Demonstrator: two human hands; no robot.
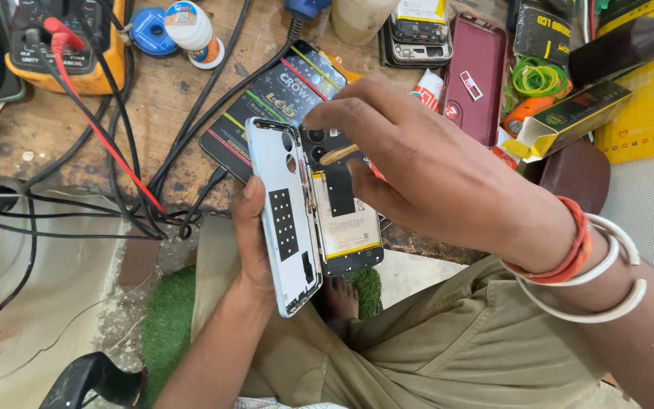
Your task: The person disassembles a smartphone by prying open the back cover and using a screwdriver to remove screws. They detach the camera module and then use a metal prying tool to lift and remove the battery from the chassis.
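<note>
Head view: left hand (255,242) closed around an opened phone (312,204), held above the lap, long axis running away from the person. Right hand (425,174) pinches a tool (340,154), tip on the phone's upper end, beside its back cover (281,216).

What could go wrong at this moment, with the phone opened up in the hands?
The tool tip in the right hand sits near the camera lenses and could slip and scratch them. The back cover, hinged open and held only by the left hand over the lap, could drop.
</note>
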